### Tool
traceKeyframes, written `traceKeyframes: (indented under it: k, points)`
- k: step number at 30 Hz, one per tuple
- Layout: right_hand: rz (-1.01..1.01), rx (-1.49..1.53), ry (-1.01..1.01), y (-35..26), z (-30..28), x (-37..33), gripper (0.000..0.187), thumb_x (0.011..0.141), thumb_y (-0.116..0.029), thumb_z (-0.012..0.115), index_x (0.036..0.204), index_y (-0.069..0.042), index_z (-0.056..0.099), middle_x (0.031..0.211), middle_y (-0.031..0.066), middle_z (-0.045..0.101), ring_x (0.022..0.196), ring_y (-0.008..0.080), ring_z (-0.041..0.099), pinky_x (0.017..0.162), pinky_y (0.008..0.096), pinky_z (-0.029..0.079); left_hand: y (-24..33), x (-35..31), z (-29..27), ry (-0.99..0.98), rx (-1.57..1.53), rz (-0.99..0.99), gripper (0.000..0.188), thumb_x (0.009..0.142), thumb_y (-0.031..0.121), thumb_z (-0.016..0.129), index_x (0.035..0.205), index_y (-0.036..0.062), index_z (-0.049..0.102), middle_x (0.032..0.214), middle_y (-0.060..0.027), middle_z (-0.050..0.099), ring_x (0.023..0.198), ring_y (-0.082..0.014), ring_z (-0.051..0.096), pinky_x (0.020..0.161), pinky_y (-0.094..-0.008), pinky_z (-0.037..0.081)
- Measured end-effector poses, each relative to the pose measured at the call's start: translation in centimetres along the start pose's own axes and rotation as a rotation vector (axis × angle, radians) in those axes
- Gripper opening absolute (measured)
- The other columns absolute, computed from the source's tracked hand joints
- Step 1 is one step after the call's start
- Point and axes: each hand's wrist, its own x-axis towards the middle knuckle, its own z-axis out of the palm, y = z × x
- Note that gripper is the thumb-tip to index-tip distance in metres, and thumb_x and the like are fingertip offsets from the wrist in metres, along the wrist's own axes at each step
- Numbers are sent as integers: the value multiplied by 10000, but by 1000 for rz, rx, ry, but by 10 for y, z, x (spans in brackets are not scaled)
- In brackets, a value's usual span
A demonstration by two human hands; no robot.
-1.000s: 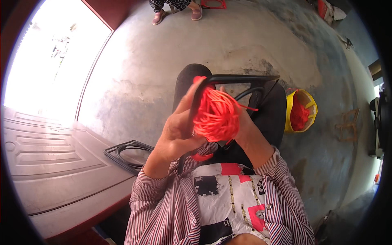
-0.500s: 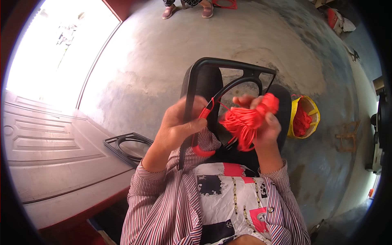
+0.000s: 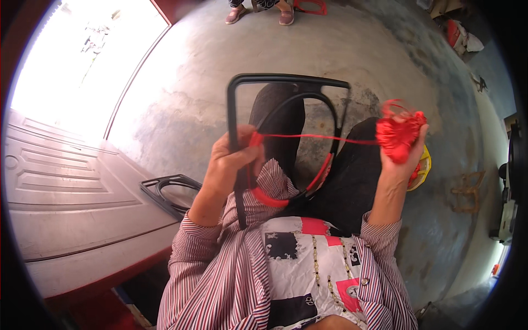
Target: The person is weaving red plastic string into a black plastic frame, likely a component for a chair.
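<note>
A black rectangular frame (image 3: pixel 291 77) with a round ring (image 3: pixel 332 113) inside it stands over my lap. Red cord is wound tightly round the lower part of the ring, on the left and on the right. My left hand (image 3: pixel 226 160) grips the frame's left side, fingers closed where the red winding (image 3: pixel 254 144) meets it. Out to the right, my right hand (image 3: pixel 400 159) is closed round a loose bundle of red cord (image 3: pixel 397 135). One strand (image 3: pixel 313 136) runs taut between the two hands, across the ring.
Beside my right knee is a yellow container (image 3: pixel 424 170) with red cord in it, partly hidden by my right arm. More black frames (image 3: pixel 170 192) lie at left by a pale panelled door (image 3: pixel 66 181). Another person's shoes (image 3: pixel 286 16) and a red frame (image 3: pixel 311 6) are at the far side.
My right hand has moved right with the cord bundle, away from the ring, drawing the strand out straight. My left hand and the frame have shifted slightly left.
</note>
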Motion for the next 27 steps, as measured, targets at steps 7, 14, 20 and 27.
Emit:
traceKeyframes:
  k: [7,14,20,27]
  points:
    - [405,-421,-157,40,51,-29,550,817,13,587,1353,33,466,1212,151,608,1126,238,593,1027,388,442,1,0,1,-77,200,146,287,792,-2,590,1076,-37,609,1061,-150,617,884,-203,620,760,-318,503]
    - [267,-1114,-394,70,99,-16,472,812,-109,762,1215,32,561,958,115,698,858,99,641,744,241,494,22,8,39,-195,818,529,253,740,6,617,989,-26,648,1538,-233,276,1254,-349,510,986,-400,447]
    - [180,-896,-330,83,92,-19,276,848,-148,750,1002,55,642,790,105,707,722,64,633,623,211,501,17,17,26,-296,738,560,266,714,-5,623,978,-30,645,1508,-267,321,1393,-402,354,1082,-437,341]
    - [166,-910,-433,82,85,-15,271,914,-193,652,1001,63,649,908,134,717,816,124,671,698,248,516,16,15,22,-292,422,451,303,678,-28,632,981,-27,647,1528,-233,299,1429,-361,294,1126,-431,262]
